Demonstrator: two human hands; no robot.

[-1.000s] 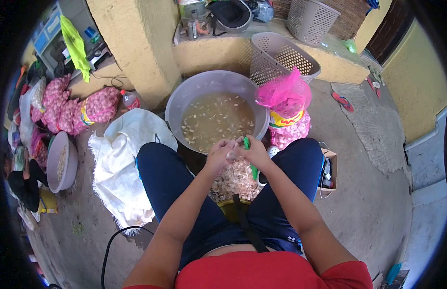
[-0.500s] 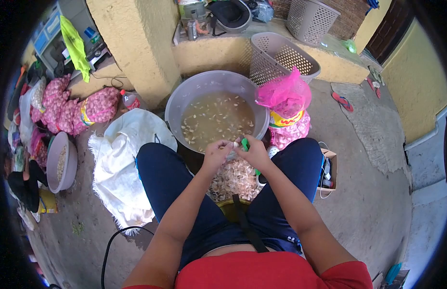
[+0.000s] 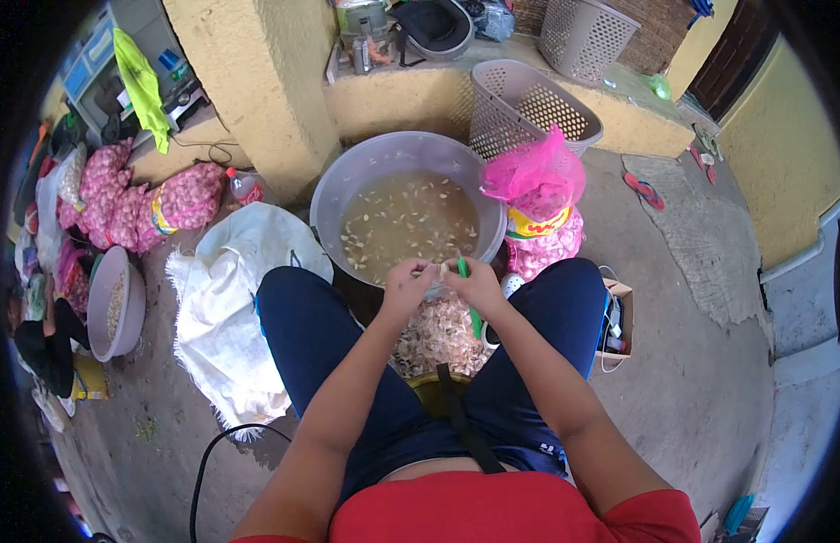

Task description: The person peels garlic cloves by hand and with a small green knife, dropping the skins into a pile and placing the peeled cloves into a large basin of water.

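My left hand (image 3: pixel 405 288) is closed in a pinch on a garlic clove (image 3: pixel 438 282), mostly hidden by the fingers. Right beside it, my right hand (image 3: pixel 477 288) grips a green-handled knife (image 3: pixel 475 322); its blade does not show clearly. The fingertips of both hands meet over the near rim of a large grey basin (image 3: pixel 322 204), which holds cloudy water and several floating peeled cloves (image 3: pixel 411 208). Below my hands, between my knees, lies a heap of garlic skins (image 3: pixel 438 335) in a container with a yellowish rim (image 3: pixel 427 395).
A pink net bag of garlic (image 3: pixel 548 244) stands right of the basin, with a grey laundry basket (image 3: pixel 528 100) behind. On the left are a white sack (image 3: pixel 230 308), garlic bags (image 3: pixel 186 199) and a smaller basin (image 3: pixel 135 317) near another person's arm (image 3: pixel 51 312). A box (image 3: pixel 621 317) sits by my right knee.
My right hand has turned the knife, so its green handle now stands out more below the fingers. The clove between my fingertips is more covered. Both hands stay in nearly the same place.
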